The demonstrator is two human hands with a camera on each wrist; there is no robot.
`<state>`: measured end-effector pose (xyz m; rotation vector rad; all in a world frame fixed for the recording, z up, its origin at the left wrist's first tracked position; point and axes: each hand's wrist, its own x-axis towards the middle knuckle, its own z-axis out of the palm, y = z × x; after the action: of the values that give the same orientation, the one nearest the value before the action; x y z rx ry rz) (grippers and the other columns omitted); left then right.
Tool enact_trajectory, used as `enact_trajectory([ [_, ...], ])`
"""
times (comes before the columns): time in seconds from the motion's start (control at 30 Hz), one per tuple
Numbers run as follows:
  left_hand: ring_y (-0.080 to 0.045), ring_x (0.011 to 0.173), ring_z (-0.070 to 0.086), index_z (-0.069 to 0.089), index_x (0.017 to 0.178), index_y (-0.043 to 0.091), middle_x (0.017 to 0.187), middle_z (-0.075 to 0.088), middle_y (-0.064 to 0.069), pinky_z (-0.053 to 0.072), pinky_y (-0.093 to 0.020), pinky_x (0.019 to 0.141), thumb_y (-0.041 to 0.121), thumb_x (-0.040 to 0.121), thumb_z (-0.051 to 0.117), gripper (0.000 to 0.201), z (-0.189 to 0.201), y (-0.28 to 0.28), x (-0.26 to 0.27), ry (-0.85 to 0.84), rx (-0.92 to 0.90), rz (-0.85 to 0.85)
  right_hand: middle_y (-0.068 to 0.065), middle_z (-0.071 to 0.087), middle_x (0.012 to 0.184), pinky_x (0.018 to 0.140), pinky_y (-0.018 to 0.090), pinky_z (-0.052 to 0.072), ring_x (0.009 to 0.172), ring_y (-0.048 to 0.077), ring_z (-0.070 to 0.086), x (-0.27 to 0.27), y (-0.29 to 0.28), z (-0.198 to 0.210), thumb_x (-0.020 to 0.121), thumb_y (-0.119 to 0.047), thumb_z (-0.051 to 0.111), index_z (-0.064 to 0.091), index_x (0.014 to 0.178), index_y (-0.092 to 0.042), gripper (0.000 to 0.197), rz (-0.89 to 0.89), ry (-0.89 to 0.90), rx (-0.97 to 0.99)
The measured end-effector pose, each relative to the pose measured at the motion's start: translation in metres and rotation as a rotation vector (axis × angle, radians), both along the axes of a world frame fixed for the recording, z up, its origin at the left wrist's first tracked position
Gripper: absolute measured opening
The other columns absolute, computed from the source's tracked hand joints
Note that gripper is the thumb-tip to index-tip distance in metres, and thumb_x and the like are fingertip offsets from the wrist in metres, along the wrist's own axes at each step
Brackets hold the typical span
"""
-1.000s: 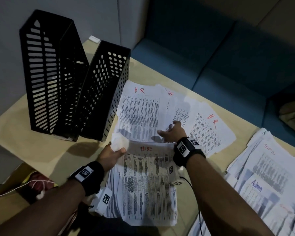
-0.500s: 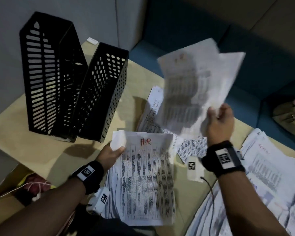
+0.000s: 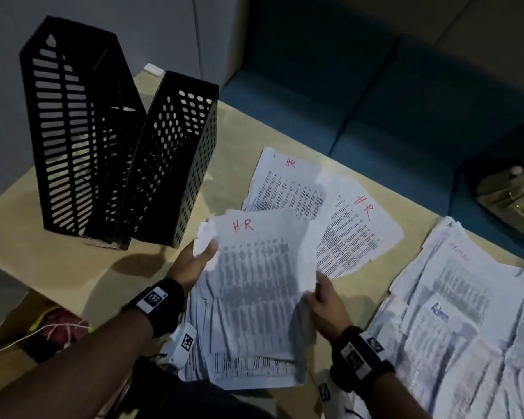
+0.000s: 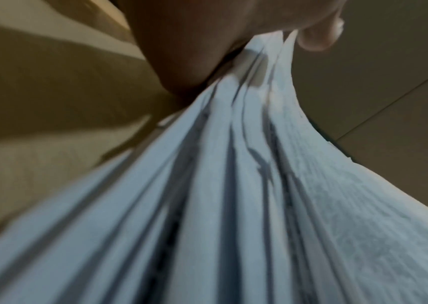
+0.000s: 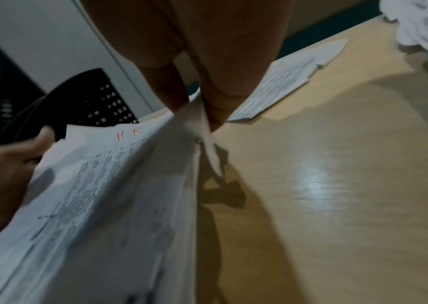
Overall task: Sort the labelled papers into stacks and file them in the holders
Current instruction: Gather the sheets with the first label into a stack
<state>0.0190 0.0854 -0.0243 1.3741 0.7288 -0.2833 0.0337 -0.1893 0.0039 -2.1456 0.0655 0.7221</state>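
We see two black holders standing side by side at the far left of the table (image 3: 73, 267). The taller holder (image 3: 73, 122) has long slots in its wall. The shorter holder (image 3: 176, 164) has round holes and leans against the tall one.

We hold one thick stack of papers (image 3: 254, 297) at the near edge of the table, between our two hands. Its top sheet is white, full of small dark print, with "H.R" in red at the top. The sheets are crumpled and their edges do not line up. Our left hand (image 3: 194, 264) grips the stack's top left corner, thumb on top. Our right hand (image 3: 324, 300) pinches the right edge between thumb and fingers (image 5: 217, 98).

Two more HR sheets lie flat on the table just behind the stack. One sheet (image 3: 288, 186) is on the left and the other sheet (image 3: 354, 234) is on the right, overlapping it. Both have red letters.

At the right lies a messy Admin pile (image 3: 454, 322), with "Admin" written in blue on one sheet. We cannot count its sheets.
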Motion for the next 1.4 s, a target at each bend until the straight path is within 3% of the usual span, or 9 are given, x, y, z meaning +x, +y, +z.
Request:
enact_trajectory([
  [0.2,-0.003,0.109,0.057,0.044,0.133,0.032,0.117,0.063,0.018,0.047,-0.029,0.090,0.029,0.079,0.077,0.064,0.004,-0.004,-0.001,-0.075,0.020,-0.061,0.008,0.052,0.137,0.090,0.028,0.040,0.113,0.023,0.052,0.012,0.007,0.009,0.095,-0.014,0.040,0.030,0.145,-0.013,0.051,0.296,0.037,-0.256],
  [0.57,-0.035,0.080,0.066,0.035,0.134,0.056,0.127,0.056,-0.011,0.059,-0.049,0.064,-0.004,0.077,0.068,0.089,0.004,0.004,0.010,-0.053,0.088,-0.273,0.013,0.029,0.153,0.108,0.044,0.035,0.135,0.031,0.039,0.090,0.050,-0.007,0.093,-0.037,0.055,0.013,0.150,-0.019,0.073,-0.031,-0.032,-0.284],
  [0.73,-0.012,0.084,0.059,0.043,0.134,0.024,0.120,0.056,-0.010,0.047,-0.010,0.056,-0.001,0.085,0.065,0.059,0.009,-0.001,0.016,-0.058,0.170,-0.281,0.015,0.041,0.134,0.085,0.046,0.051,0.106,0.035,0.057,0.082,0.057,-0.013,0.095,-0.032,0.049,0.012,0.149,-0.028,0.066,0.214,-0.178,-0.444],
  [0.87,-0.031,0.104,0.058,0.041,0.134,0.031,0.133,0.048,-0.005,0.051,-0.026,0.068,0.005,0.085,0.064,0.060,0.008,0.000,0.018,-0.076,0.189,-0.347,0.011,0.035,0.132,0.081,0.039,0.054,0.097,0.031,0.060,0.085,0.055,-0.018,0.094,-0.035,0.052,0.030,0.144,-0.029,0.054,0.223,-0.238,-0.427],
  [0.93,-0.036,0.076,0.061,0.046,0.120,0.040,0.117,0.056,-0.015,0.054,-0.043,0.060,0.008,0.082,0.061,0.052,0.010,0.000,0.021,-0.115,0.158,-0.352,0.008,0.039,0.127,0.080,0.033,0.050,0.098,0.026,0.058,0.088,0.055,-0.018,0.095,-0.039,0.050,0.047,0.132,-0.022,0.040,0.268,-0.230,-0.438],
  [1.03,-0.021,0.054,0.047,0.044,0.118,0.047,0.096,0.058,-0.014,0.042,-0.032,0.049,0.003,0.084,0.051,0.056,0.014,0.000,0.023,-0.203,0.190,-0.383,0.008,0.050,0.120,0.086,0.033,0.047,0.101,0.025,0.057,0.094,0.051,-0.020,0.096,-0.044,0.044,0.057,0.118,-0.017,0.037,0.184,-0.240,-0.370],
  [1.17,-0.038,0.070,0.055,0.052,0.118,0.040,0.139,0.047,0.003,0.048,-0.026,0.053,-0.017,0.083,0.038,0.068,0.019,0.002,0.023,-0.203,0.192,-0.459,0.015,0.053,0.128,0.094,0.043,0.049,0.108,0.032,0.058,0.118,0.044,-0.026,0.090,-0.049,0.053,0.045,0.129,-0.010,0.055,-0.222,-0.142,-0.329],
  [1.23,-0.030,0.059,0.047,0.051,0.109,0.036,0.135,0.048,0.000,0.038,-0.032,0.051,-0.017,0.081,0.039,0.061,0.016,0.004,0.024,-0.211,0.172,-0.458,0.020,0.058,0.126,0.090,0.044,0.051,0.105,0.034,0.061,0.132,0.043,-0.025,0.087,-0.048,0.059,0.036,0.133,-0.007,0.066,-0.342,-0.015,-0.289],
  [1.4,-0.039,0.101,0.062,0.045,0.117,0.035,0.131,0.051,-0.004,0.054,-0.046,0.081,-0.009,0.085,0.049,0.054,0.010,0.004,0.018,-0.226,0.158,-0.403,0.017,0.057,0.129,0.070,0.033,0.053,0.095,0.031,0.062,0.149,0.054,-0.022,0.090,-0.036,0.063,0.037,0.136,-0.007,0.060,-0.236,0.110,-0.295],
])
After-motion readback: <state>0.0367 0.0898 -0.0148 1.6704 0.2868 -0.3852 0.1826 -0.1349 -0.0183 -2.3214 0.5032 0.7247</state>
